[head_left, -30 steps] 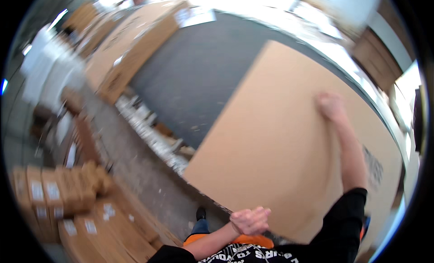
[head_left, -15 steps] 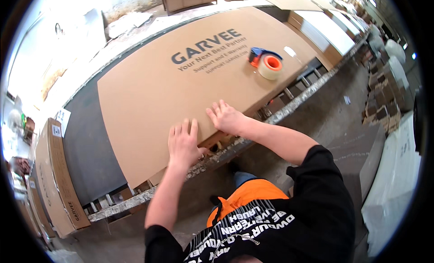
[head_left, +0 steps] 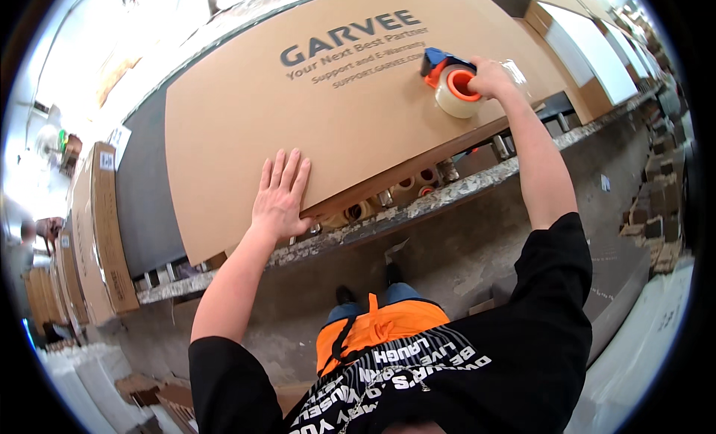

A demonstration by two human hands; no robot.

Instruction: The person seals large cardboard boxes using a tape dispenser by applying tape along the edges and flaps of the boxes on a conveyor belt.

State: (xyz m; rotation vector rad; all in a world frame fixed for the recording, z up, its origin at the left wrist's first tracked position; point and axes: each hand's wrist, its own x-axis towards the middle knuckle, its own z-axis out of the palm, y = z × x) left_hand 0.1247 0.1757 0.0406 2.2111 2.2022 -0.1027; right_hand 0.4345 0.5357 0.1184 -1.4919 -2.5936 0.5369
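A large flat cardboard box (head_left: 358, 135) with dark printing on its top lies across the roller conveyor. On its near left part rests my left hand (head_left: 280, 199), palm down with the fingers stretched out, the thumb at the box's near edge. My right hand (head_left: 492, 79) reaches to the right part of the box and is closed around a tape dispenser (head_left: 438, 62). The dispenser is blue and orange and carries a roll of transparent tape (head_left: 455, 102) on an orange hub. My fingertips are partly hidden behind it.
The conveyor's worn metal rail (head_left: 418, 203) runs along the near side. Tape rolls (head_left: 359, 210) sit below the box edge among the rollers. More cartons stand at the left (head_left: 104, 232) and white-topped boxes (head_left: 589, 53) at the far right.
My right hand has left the box's near edge, moved right and taken hold of the tape dispenser. My left hand still lies on the box, and the view has shifted.
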